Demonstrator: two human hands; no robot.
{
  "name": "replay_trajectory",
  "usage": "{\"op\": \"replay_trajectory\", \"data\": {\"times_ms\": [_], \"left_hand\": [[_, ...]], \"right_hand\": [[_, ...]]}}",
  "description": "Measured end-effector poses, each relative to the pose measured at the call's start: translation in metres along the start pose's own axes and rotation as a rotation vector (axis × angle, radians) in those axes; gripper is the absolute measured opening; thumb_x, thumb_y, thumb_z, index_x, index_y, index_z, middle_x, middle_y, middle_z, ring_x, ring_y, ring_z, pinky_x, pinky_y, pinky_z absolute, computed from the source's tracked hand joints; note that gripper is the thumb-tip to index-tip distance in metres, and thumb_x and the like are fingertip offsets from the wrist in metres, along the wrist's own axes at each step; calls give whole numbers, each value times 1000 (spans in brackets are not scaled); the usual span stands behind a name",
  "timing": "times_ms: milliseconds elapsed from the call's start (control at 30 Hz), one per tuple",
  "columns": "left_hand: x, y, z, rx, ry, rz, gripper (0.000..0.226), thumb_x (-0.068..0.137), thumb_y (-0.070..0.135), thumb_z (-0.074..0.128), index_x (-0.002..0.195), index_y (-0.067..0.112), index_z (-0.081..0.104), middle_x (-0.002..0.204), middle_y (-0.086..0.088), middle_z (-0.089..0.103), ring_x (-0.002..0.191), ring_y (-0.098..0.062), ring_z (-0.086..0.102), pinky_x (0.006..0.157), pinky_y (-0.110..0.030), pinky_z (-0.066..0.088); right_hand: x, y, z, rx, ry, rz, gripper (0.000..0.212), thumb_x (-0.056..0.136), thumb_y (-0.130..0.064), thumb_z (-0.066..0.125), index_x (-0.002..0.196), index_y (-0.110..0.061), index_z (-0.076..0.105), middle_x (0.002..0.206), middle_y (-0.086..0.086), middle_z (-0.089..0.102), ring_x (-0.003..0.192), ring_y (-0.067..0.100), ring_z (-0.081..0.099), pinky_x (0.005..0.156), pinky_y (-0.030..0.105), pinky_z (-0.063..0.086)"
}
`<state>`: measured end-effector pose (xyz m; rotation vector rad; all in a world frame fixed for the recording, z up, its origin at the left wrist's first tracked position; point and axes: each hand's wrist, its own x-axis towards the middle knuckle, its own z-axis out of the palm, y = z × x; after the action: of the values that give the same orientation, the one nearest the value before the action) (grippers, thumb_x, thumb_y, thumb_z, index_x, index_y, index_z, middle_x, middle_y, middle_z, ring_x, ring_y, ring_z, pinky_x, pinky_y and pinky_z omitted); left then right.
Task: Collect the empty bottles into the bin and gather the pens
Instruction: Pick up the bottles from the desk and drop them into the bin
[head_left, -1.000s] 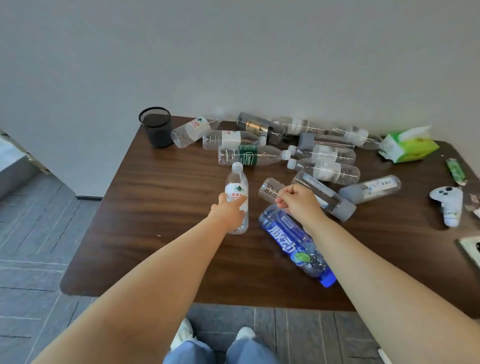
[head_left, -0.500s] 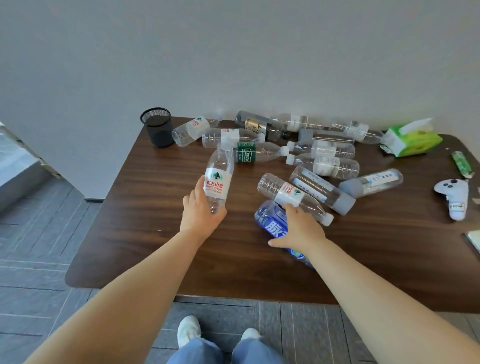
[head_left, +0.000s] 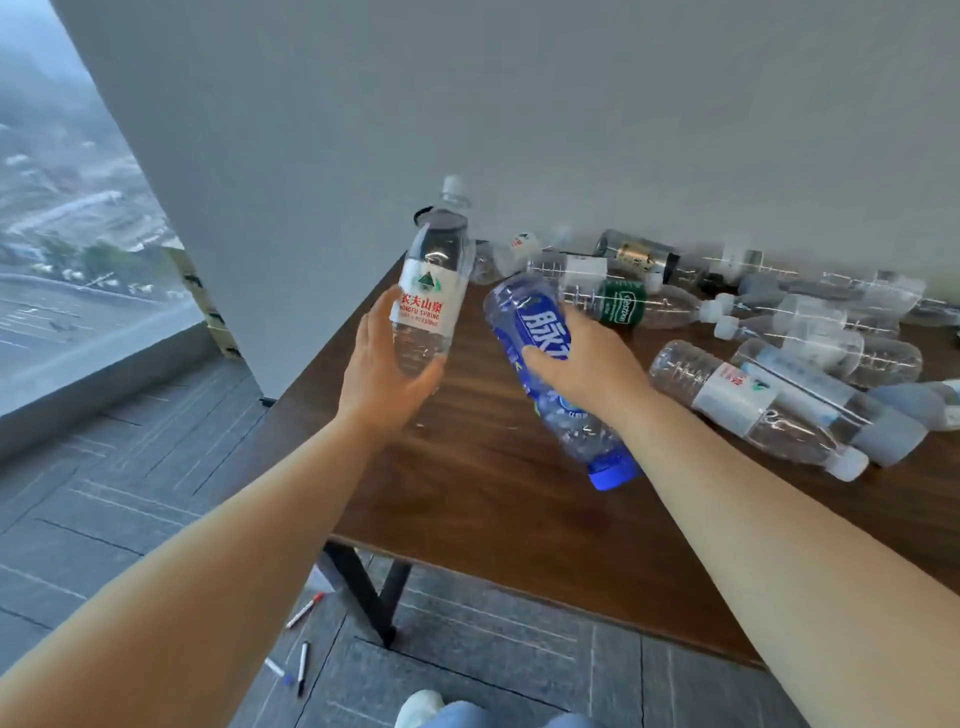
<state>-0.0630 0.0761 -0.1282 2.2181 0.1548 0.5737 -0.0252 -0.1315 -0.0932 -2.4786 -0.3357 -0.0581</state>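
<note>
Bottle heap (head_left: 810, 332) blocks far tabletop (head_left: 493, 499) — near edge passable.

Two bottles were held up: one clear bottle (head_left: 423, 306) and one blue bottle (head_left: 535, 317). On the one table (head_left: 493, 493) lay eleven or twelve more bottles (head_left: 753, 410); the far ones overlapped, so the exact number could not be told. There was one black mesh cup (head_left: 416, 216). Three pens (head_left: 303, 660) lay on the floor (head_left: 130, 493), and one white shoe (head_left: 418, 706) showed
</note>
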Motion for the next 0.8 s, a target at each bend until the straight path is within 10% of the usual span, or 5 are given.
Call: {"op": "replay_trajectory", "data": {"times_ms": [133,267,633,800], "left_hand": [[-44,-33,-31,-101,112,41,79,70,40,68,135,40,22,133,-6,50,113,-25,59,91,-44,52],[-92,-53,-78,-47,229,50,76,78,24,71,140,27,26,135,-8,50,105,-15,57,78,-18,49],[-126,-133,-195,58,424,-152,79,78,19,72,142,23,27,137,-9,36,93,-17,57,87,-45,54],[-97,-191,-221,161,481,-237,77,79,18,71,142,19,27,139,-12,34,102,-12,44,91,-29,43]], "right_hand": [[-15,-26,41,361,65,16,31,86,-37,57,107,-14,62,98,7,63,86,23,59,69,23,43],[-42,-58,67,835,-91,142,27,81,-40,57,87,-13,60,89,12,60,79,25,57,71,34,45],[-20,-179,175,973,-440,144,50,88,-40,54,126,-8,51,107,13,66,81,24,66,72,34,54],[31,-234,242,887,-482,164,61,84,-49,57,133,-15,42,119,12,64,93,26,66,59,29,53]]}}
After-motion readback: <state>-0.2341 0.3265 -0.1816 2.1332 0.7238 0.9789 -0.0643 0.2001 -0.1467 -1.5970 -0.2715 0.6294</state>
